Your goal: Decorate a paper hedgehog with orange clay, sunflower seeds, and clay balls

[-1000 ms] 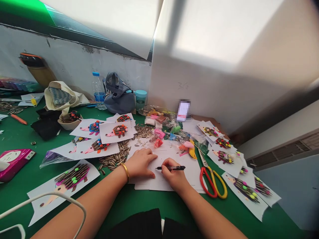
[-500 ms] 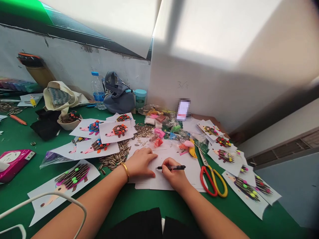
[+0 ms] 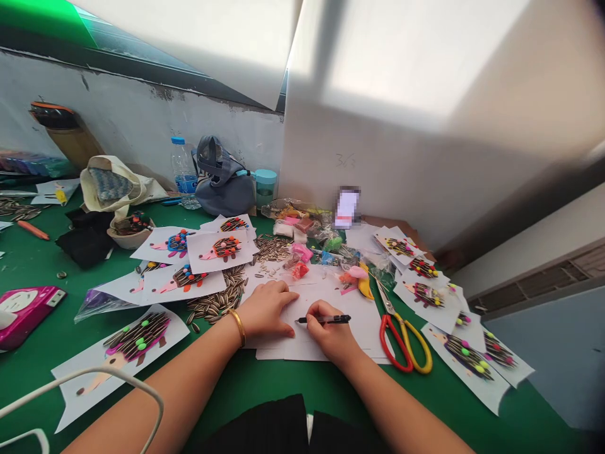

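White paper sheets (image 3: 307,350) lie in front of me on the green table. My left hand (image 3: 267,310) rests flat on the left part of the top sheet, fingers stretched out and thumb apart, with a gold bangle at the wrist. In my right hand (image 3: 327,331) a black pen (image 3: 335,320) is pinched, its tip at the paper close to my left thumb. Too faint to make out are any marks under the tip. Scissors (image 3: 406,340) with one red and one yellow handle lie right of the sheets. Sunflower seeds (image 3: 220,301) are heaped beyond my left wrist.
Hedgehog cards (image 3: 222,251) lie at left, and more cards (image 3: 428,296) at right. Bagged coloured clay (image 3: 302,255) sits behind the paper. A water bottle (image 3: 184,173), a grey bag (image 3: 224,189) and a phone (image 3: 347,208) stand along the back. A white cable (image 3: 158,403) crosses the lower left.
The pen and right hand have shifted very slightly at the paper. My left hand stays where it was, and the objects around have not moved.
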Tool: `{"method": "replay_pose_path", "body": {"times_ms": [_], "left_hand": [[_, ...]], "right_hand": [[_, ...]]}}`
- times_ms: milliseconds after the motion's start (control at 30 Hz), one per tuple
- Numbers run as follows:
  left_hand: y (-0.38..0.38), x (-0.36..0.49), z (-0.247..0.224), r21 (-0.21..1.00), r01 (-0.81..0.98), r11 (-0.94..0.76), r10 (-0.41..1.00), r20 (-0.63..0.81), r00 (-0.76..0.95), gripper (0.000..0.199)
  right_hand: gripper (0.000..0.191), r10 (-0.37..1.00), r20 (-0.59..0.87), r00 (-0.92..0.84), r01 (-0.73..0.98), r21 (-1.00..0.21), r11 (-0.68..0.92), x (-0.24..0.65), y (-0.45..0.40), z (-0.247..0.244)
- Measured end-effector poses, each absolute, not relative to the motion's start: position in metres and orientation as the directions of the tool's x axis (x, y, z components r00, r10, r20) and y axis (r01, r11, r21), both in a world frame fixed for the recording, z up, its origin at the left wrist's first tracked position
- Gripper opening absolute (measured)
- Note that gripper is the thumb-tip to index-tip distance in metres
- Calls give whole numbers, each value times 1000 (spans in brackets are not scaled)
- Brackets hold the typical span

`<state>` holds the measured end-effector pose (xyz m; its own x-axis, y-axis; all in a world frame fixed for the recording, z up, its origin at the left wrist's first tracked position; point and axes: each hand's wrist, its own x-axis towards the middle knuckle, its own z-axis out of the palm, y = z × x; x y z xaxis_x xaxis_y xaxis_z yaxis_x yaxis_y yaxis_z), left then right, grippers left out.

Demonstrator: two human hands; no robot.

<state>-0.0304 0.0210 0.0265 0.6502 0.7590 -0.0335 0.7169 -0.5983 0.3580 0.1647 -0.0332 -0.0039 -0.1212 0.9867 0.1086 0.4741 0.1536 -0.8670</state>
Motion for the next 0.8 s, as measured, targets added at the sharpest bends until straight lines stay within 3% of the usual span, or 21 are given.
{"method": "replay_pose_path", "body": {"times_ms": [800], "left_hand": [[21, -31, 27, 370, 721, -586, 762, -52, 645, 79]], "right_hand": [[10, 984, 172, -47, 568, -805, 168, 174, -31, 1]]}}
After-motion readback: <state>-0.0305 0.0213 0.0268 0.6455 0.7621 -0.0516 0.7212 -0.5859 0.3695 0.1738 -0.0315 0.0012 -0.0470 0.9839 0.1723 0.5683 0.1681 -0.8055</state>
